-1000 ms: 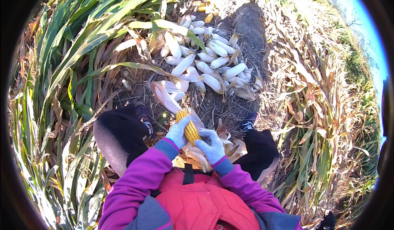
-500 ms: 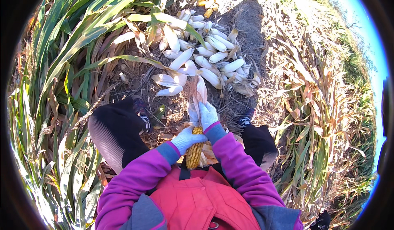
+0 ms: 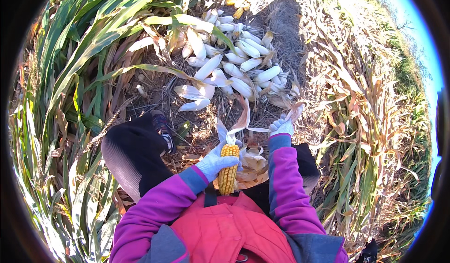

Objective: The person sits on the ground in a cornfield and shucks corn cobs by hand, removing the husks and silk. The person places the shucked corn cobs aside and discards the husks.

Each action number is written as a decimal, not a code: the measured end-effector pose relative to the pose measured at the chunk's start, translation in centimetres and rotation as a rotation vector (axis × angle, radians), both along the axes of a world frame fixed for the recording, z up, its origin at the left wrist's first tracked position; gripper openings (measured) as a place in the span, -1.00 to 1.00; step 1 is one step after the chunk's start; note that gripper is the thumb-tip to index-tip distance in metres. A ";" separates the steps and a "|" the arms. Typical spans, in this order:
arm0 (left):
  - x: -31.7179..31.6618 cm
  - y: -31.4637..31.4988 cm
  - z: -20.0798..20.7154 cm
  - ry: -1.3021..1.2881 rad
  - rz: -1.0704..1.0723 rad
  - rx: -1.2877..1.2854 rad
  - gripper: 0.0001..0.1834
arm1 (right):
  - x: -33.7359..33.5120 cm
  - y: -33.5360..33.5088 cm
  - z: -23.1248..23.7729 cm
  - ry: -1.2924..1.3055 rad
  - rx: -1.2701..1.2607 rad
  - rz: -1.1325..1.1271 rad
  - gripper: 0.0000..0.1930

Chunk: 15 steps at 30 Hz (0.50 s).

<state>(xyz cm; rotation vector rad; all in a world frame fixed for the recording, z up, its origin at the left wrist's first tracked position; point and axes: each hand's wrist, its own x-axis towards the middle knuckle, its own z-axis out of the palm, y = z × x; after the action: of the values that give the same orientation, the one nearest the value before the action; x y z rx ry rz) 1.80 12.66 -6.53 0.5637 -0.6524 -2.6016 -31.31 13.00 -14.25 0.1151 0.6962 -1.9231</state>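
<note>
My left hand [image 3: 214,161], in a pale glove, grips a yellow corn cob [image 3: 228,169] that points down toward my lap, with pale husk leaves [image 3: 230,131] still hanging from its upper end. My right hand [image 3: 282,126], also gloved, is stretched out to the right and pinches a strip of dry husk [image 3: 294,110] it has pulled away. A heap of peeled-off husks [image 3: 253,162] lies between my knees.
A pile of unhusked white ears [image 3: 234,61] lies on the ground ahead. Green corn leaves [image 3: 84,52] crowd the left, dry brown stalks [image 3: 365,122] the right. My dark trouser knees [image 3: 133,153] and a shoe [image 3: 161,127] sit on the straw.
The cob has dropped from in front of me down toward my lap, held by the left hand. My right hand has swung out to the right, tearing husk off.
</note>
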 end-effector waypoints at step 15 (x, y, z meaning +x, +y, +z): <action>1.7 -4.0 0.5 -0.307 0.164 -0.204 -0.41 | 13.5 2.2 4.2 0.611 0.367 0.937 -0.49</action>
<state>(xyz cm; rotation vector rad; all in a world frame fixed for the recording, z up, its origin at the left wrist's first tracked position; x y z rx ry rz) 3.51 8.63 -6.00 0.9186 -0.9140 -2.2826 -17.85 15.21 -10.08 -0.5122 1.2306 -0.8955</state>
